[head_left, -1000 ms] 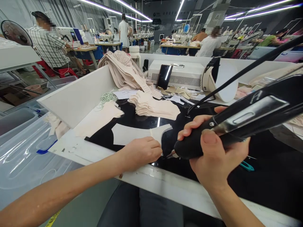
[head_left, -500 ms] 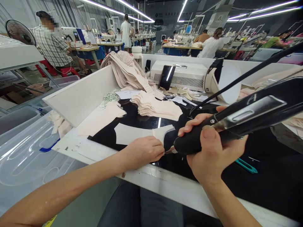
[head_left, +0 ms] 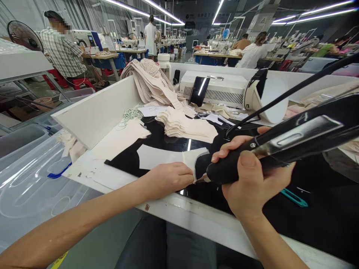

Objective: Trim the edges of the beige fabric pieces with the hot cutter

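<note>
My left hand (head_left: 171, 176) rests at the table's near edge, its fingers pinched on the end of a pale, curved fabric piece (head_left: 157, 157) lying on the black table top. My right hand (head_left: 252, 179) is wrapped round a black corded tool (head_left: 230, 166) with a silver strip, shaped like a hair straightener. The tool's rounded end is close to my left fingertips, and a small strip of material shows between them. I cannot make out whether the tool clamps that strip. Behind lies a stack of cut beige fabric pieces (head_left: 187, 125).
At the back stand a phone (head_left: 199, 90), a white vented box (head_left: 221, 87) and a white cone-shaped lamp (head_left: 269, 101). A teal thread snipper (head_left: 294, 198) lies right of my right hand. A white board (head_left: 98, 112) borders the left side. Several people work at sewing machines beyond.
The view has shifted slightly, so things appear a little to the right. Both hands keep the same hold, with the tool's end still beside the left fingertips.
</note>
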`<action>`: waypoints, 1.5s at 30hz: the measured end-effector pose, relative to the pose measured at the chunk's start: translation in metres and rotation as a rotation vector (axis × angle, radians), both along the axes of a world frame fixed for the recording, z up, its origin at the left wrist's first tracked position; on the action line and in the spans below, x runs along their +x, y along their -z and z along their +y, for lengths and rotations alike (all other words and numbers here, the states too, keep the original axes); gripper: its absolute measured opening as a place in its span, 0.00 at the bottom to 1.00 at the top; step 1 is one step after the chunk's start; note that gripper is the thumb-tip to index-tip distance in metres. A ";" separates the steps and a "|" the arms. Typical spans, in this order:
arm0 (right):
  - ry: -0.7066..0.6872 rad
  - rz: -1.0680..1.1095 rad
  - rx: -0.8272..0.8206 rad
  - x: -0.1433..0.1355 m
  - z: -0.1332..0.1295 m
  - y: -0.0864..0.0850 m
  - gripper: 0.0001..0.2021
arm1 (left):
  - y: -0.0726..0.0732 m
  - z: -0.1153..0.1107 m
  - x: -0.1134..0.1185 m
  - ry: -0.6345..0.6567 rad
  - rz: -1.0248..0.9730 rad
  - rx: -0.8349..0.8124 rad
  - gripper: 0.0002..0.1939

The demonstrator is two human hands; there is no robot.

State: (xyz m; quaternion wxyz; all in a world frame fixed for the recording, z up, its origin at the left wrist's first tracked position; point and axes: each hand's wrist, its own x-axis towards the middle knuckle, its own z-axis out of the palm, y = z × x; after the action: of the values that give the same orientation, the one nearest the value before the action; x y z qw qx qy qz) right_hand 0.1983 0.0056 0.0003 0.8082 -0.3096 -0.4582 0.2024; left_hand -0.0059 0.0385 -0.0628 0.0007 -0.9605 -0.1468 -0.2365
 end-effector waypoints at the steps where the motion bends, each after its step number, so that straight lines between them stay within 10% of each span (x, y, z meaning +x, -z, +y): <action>1: -0.003 0.001 0.000 0.000 0.001 0.000 0.32 | 0.000 0.000 -0.002 0.011 -0.014 0.010 0.08; 22: -0.022 0.037 0.018 0.001 0.002 0.001 0.31 | -0.012 -0.001 -0.004 0.023 0.103 0.333 0.12; 45: -0.012 -0.004 0.062 -0.003 0.005 0.005 0.23 | -0.013 -0.004 -0.011 -0.001 0.114 0.229 0.11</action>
State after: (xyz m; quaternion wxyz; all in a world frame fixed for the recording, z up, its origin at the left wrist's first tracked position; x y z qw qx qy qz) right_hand 0.1953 0.0105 -0.0045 0.8153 -0.2821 -0.4677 0.1921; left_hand -0.0173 0.0343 -0.0494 0.1188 -0.9660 -0.1189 -0.1966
